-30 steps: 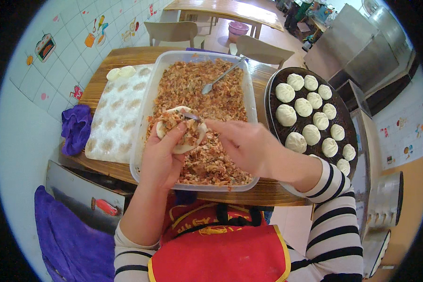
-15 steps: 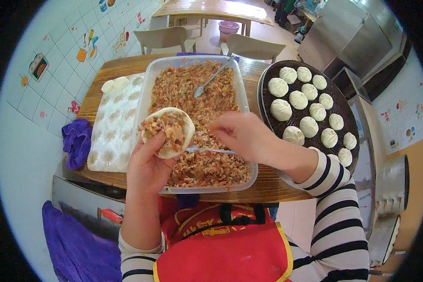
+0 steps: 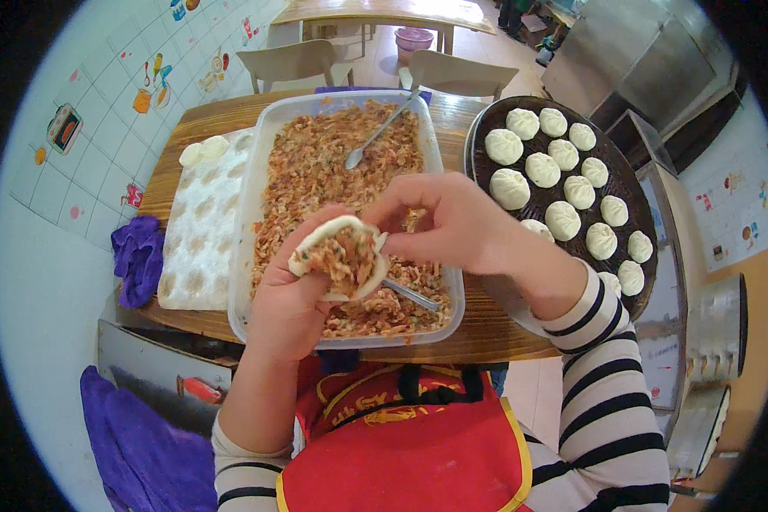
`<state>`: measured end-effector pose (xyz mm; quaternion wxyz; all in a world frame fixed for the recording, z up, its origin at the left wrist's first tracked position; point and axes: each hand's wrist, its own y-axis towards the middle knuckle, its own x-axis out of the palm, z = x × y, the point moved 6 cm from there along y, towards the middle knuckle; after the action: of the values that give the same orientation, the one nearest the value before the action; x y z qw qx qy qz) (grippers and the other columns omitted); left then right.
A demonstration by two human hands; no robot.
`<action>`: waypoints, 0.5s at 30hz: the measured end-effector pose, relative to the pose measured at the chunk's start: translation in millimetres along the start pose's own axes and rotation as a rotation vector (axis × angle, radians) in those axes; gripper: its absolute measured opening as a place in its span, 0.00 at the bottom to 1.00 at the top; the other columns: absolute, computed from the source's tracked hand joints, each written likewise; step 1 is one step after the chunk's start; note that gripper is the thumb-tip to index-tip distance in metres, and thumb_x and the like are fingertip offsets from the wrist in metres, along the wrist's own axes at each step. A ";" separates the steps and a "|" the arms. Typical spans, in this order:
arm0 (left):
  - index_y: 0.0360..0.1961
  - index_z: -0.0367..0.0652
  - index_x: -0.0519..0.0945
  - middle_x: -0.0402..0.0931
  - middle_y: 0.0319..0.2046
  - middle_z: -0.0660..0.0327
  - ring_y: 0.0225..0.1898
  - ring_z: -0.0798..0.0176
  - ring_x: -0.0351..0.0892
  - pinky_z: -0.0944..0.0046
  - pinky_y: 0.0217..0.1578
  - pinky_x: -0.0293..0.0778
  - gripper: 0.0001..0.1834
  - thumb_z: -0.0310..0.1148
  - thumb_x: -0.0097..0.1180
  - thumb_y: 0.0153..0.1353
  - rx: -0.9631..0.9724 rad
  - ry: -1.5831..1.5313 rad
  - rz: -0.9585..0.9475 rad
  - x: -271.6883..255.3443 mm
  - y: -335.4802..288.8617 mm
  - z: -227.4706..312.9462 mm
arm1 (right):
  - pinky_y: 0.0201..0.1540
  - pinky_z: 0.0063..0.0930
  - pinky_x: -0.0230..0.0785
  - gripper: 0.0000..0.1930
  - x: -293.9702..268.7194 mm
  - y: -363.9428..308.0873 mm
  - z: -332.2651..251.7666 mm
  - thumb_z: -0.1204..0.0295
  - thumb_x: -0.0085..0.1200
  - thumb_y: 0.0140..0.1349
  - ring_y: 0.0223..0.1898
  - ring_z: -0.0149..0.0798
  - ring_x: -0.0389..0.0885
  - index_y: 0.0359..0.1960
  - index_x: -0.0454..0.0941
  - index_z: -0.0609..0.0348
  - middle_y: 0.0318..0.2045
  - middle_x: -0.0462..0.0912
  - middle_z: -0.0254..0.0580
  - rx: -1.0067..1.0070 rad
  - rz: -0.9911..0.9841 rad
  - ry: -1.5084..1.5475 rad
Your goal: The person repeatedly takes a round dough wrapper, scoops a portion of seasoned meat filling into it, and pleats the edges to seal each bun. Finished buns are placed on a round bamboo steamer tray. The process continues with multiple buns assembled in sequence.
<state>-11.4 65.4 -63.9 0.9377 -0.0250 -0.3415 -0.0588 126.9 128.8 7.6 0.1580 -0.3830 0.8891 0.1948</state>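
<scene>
A round dough wrapper [image 3: 372,284] heaped with minced filling [image 3: 337,260] rests in my left hand [image 3: 292,299], its thumb pressed into the filling. My right hand [image 3: 435,218] pinches the wrapper's right edge between thumb and fingertips. Both hands are above a large translucent plastic tub [image 3: 256,154] of the same orange-brown filling. One metal spoon [image 3: 356,157] leans at the tub's far side. Another spoon's handle [image 3: 411,294] sticks out below my hands, its bowl hidden.
Right of the tub, a round dark steamer tray [image 3: 520,237] holds several pleated buns [image 3: 563,220]. On the left lie a floured white board [image 3: 203,205] with a few dough wrappers [image 3: 203,151] and a purple cloth [image 3: 136,260]. Chairs [image 3: 292,64] stand beyond the wooden table [image 3: 166,183].
My right hand has come left from above the tub and now grips the wrapper's edge. The wrapper has moved slightly right and is cupped more around the filling.
</scene>
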 end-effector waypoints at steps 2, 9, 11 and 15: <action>0.61 0.41 0.66 0.70 0.54 0.58 0.55 0.61 0.71 0.60 0.55 0.69 0.31 0.13 0.40 0.54 -0.006 0.156 0.036 0.7 5.4 -2.6 | 0.38 0.29 0.71 0.08 -0.1 -2.2 -3.8 0.75 0.59 0.49 0.34 0.38 0.76 0.33 0.77 0.61 0.28 0.76 0.40 -0.079 -0.019 -0.185; 0.65 0.40 0.59 0.68 0.56 0.58 0.55 0.61 0.71 0.59 0.53 0.71 0.30 0.18 0.43 0.59 -0.311 -0.060 -0.126 11.2 6.5 -2.4 | 0.34 0.19 0.71 0.08 -3.1 -0.1 16.2 0.76 0.60 0.51 0.35 0.27 0.75 0.34 0.78 0.60 0.33 0.76 0.33 0.122 -0.145 0.009; 0.66 0.40 0.57 0.67 0.56 0.57 0.55 0.60 0.71 0.59 0.53 0.72 0.31 0.20 0.44 0.60 -0.376 -0.059 -0.057 6.6 5.7 -5.6 | 0.34 0.20 0.72 0.10 -0.9 0.1 20.2 0.77 0.59 0.51 0.36 0.26 0.75 0.37 0.78 0.60 0.36 0.76 0.33 0.162 -0.193 0.046; 0.66 0.40 0.56 0.68 0.55 0.57 0.55 0.61 0.71 0.58 0.52 0.72 0.30 0.21 0.45 0.61 -0.365 0.065 -0.028 9.1 6.6 -9.3 | 0.35 0.20 0.71 0.10 -3.1 0.9 10.8 0.79 0.58 0.52 0.37 0.28 0.76 0.37 0.79 0.59 0.37 0.77 0.35 -0.015 -0.161 -0.070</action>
<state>2.3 70.3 -65.3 0.9273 -0.1879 -0.2951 -0.1335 129.7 136.4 -0.3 0.2012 -0.4475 0.8478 0.2014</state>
